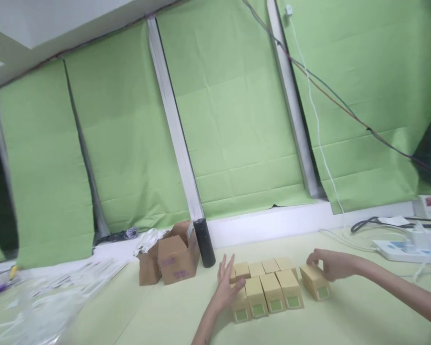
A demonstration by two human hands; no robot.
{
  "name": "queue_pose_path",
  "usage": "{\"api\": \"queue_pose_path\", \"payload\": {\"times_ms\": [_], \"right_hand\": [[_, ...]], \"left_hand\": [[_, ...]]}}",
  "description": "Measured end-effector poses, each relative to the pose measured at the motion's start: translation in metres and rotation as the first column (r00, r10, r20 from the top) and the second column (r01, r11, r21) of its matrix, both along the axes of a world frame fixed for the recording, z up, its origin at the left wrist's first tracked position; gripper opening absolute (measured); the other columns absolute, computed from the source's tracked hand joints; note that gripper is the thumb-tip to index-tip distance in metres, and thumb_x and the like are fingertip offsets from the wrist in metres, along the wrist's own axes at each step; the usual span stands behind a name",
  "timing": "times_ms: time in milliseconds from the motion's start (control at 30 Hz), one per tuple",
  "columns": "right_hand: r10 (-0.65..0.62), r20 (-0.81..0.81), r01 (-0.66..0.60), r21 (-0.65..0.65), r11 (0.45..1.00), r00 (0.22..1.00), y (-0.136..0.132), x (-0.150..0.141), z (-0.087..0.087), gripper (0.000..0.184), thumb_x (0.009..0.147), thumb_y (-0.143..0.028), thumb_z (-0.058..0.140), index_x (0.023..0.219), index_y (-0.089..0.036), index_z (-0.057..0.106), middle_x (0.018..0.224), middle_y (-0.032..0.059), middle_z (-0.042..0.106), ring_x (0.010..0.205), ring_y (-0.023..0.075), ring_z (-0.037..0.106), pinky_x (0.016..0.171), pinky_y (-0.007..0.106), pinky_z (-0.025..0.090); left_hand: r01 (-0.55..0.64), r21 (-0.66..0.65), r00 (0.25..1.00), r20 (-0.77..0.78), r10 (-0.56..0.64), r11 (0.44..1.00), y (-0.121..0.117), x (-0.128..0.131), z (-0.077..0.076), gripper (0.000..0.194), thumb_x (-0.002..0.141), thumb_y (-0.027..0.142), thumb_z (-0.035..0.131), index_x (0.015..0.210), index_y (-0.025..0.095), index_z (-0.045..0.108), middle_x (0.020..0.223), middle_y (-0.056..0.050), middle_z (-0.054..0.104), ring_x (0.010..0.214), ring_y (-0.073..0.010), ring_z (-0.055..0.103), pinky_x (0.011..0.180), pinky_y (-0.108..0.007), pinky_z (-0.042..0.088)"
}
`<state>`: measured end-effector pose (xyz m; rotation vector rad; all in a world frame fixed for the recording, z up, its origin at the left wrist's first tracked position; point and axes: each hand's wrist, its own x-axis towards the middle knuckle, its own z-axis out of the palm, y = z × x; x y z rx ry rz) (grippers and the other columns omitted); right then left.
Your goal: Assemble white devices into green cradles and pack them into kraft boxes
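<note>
Several small tan boxes with green labels on their front ends stand in two rows on the pale table. My left hand [227, 285] rests against the left end of the rows, its fingers spread along the leftmost front box [241, 306]. To the right of the rows, a separate box [314, 281] sits slightly apart and turned at an angle. My right hand [328, 263] grips this box from above and its right side, fingers curled over the top. The back row [255, 269] is partly hidden behind the front one [272, 287].
An open brown cardboard carton [177, 258] stands at the back beside a black cylinder [204, 243]. White flat pieces [68, 287] lie at the left. A white power strip [398, 249] with plugs and cables is at the right. Green blinds [237, 120] cover the wall behind.
</note>
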<state>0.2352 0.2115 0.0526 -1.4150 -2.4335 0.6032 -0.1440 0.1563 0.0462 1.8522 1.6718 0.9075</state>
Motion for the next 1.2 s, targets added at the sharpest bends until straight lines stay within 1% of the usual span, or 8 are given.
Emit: {"api": "queue_pose_path", "payload": {"times_ms": [133,267,400,500,733,933,1100,1200], "right_hand": [[0.016,-0.065,-0.016,-0.005,1.000,0.998,-0.018,-0.014,-0.005,0.052,0.061,-0.017,0.058,0.113,-0.023,0.058,0.108,0.0061,0.063,0.083,0.0207,0.066,0.069,0.028,0.052],[0.001,-0.079,0.000,0.015,1.000,0.997,-0.026,-0.030,-0.008,0.058,0.074,-0.029,0.053,0.131,-0.023,0.044,0.113,0.0109,0.062,0.089,0.0239,0.066,0.077,0.034,0.052],[0.020,-0.071,-0.008,0.169,0.986,0.997,-0.016,-0.059,-0.002,0.064,0.084,-0.051,0.044,0.142,-0.029,0.030,0.150,0.0118,0.025,0.135,0.0341,0.025,0.107,0.053,0.021],[0.133,-0.010,-0.129,0.178,0.976,0.991,-0.008,-0.090,0.000,0.075,0.072,-0.066,0.053,0.139,-0.039,0.034,0.154,0.0046,0.017,0.139,0.0375,0.006,0.106,0.061,0.006],[0.185,0.003,-0.182,0.182,0.966,0.983,-0.010,-0.104,-0.018,0.089,0.057,-0.073,0.061,0.135,-0.033,0.043,0.135,0.0133,0.047,0.124,0.0426,0.037,0.099,0.066,0.017],[0.105,-0.040,-0.094,0.210,0.973,0.994,-0.014,-0.090,-0.027,0.084,0.058,-0.074,0.059,0.131,-0.034,0.047,0.134,0.0120,0.048,0.125,0.0407,0.036,0.100,0.063,0.018],[-0.050,-0.177,0.086,0.203,0.975,0.983,-0.007,-0.077,-0.014,0.083,0.064,-0.075,0.053,0.135,-0.033,0.039,0.148,0.0056,0.031,0.136,0.0352,0.022,0.109,0.058,0.003],[-0.274,-0.320,0.315,0.083,0.945,0.907,-0.005,-0.060,-0.014,0.079,0.081,-0.073,0.021,0.142,-0.022,0.027,0.150,0.0127,0.026,0.137,0.0348,0.021,0.108,0.058,0.015]], "left_hand": [[-0.194,-0.061,0.962,0.181,0.202,0.979,0.000,0.000,-0.011,0.091,0.079,0.073,0.010,0.145,0.013,-0.009,0.155,-0.014,0.007,0.140,-0.0212,0.017,0.110,-0.034,0.025],[-0.209,-0.137,0.953,0.194,0.233,0.968,-0.004,0.010,-0.017,0.084,0.085,0.062,0.019,0.144,0.007,-0.004,0.141,-0.017,0.043,0.124,-0.0217,0.048,0.097,-0.030,0.043],[-0.233,-0.058,0.972,0.009,0.234,0.971,0.001,0.020,-0.004,0.093,0.077,0.063,0.045,0.146,0.013,0.008,0.153,-0.014,0.019,0.141,-0.0307,0.011,0.113,-0.047,0.011],[-0.109,-0.052,0.981,-0.167,0.099,0.993,0.002,0.025,0.010,0.097,0.057,0.067,0.065,0.141,0.032,0.030,0.156,-0.001,0.009,0.139,-0.0373,-0.011,0.108,-0.061,-0.004],[0.081,-0.098,0.930,-0.349,-0.111,0.992,-0.011,0.030,0.011,0.096,0.051,0.068,0.066,0.135,0.026,0.044,0.151,-0.005,0.029,0.140,-0.0339,0.009,0.113,-0.045,0.015],[0.085,-0.025,0.946,-0.313,-0.088,0.996,0.002,0.052,0.005,0.082,0.047,0.068,0.068,0.117,0.027,0.056,0.132,-0.008,0.052,0.129,-0.0352,0.031,0.103,-0.051,0.030],[-0.104,0.098,0.973,-0.197,0.122,0.990,0.005,0.052,0.006,0.078,0.070,0.070,0.047,0.131,0.023,0.040,0.155,-0.007,0.013,0.141,-0.0324,-0.004,0.110,-0.052,-0.009],[-0.244,0.096,0.965,-0.078,0.251,0.965,-0.002,0.041,-0.005,0.080,0.083,0.064,0.023,0.141,0.010,0.011,0.155,-0.018,0.000,0.141,-0.0336,-0.007,0.110,-0.054,-0.005]]}}
